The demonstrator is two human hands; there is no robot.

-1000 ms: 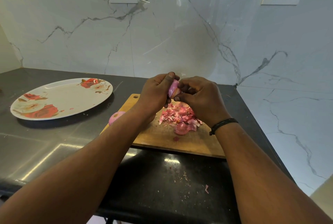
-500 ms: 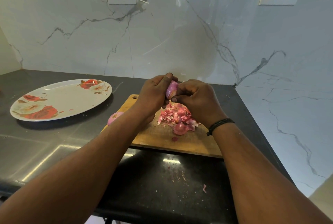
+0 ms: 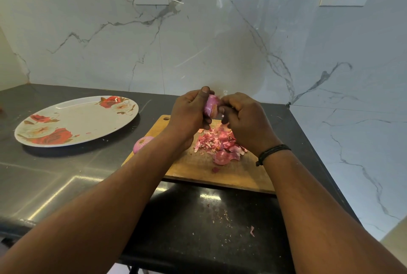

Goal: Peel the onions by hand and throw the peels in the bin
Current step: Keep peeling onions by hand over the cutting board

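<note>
Above the wooden cutting board (image 3: 198, 170) my left hand (image 3: 189, 115) grips a small pink onion (image 3: 211, 106), thumb on top. My right hand (image 3: 244, 119) curls against the onion's right side, its fingertips pinching at the skin. A heap of pink peels (image 3: 220, 143) lies on the board under my hands. A second onion (image 3: 142, 142) rests at the board's left edge, partly hidden by my left forearm. No bin is in view.
A floral oval plate (image 3: 74, 119) sits on the dark counter (image 3: 55, 181) to the left. Peel crumbs (image 3: 224, 214) dot the counter in front of the board. Marble walls with two sockets close the back and right; the counter's front edge is near.
Both hands have stayed together over the board. The left hand has turned the onion a little, so more of its pink surface shows between the hands.
</note>
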